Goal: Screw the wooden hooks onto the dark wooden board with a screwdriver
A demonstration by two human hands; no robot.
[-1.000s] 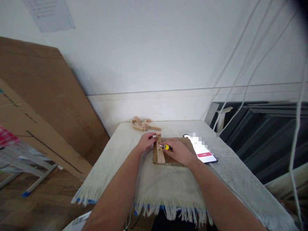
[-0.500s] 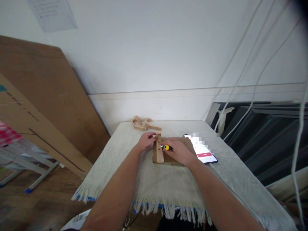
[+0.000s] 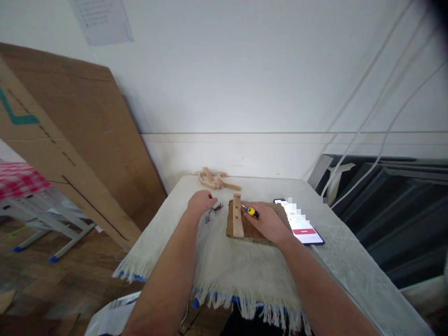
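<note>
A screwdriver (image 3: 252, 213) with a yellow and black handle is gripped in my right hand (image 3: 268, 221), its tip pointing left beside a pale wooden strip (image 3: 238, 225). The strip has dark holes and lies lengthwise near the left edge of a brown board (image 3: 257, 235). My right hand rests over the board. Off to the left, my left hand (image 3: 201, 202) is apart from the strip, fingers curled together; what they hold, if anything, is hidden. Just right of it, small dark metal pieces (image 3: 218, 207), seemingly screws, lie on the cloth.
Curved wooden pieces (image 3: 219, 180) lie at the table's back edge. A lit phone (image 3: 304, 231) sits right of the board. A fringed white cloth (image 3: 168, 228) covers the table. A large cardboard box (image 3: 105, 140) stands left, and white cables (image 3: 371, 114) hang at right.
My left hand has let go of the wooden strip and moved left, uncovering the small metal pieces. The screwdriver tip has shifted off the strip's holes to its right edge. The view has turned slightly left.
</note>
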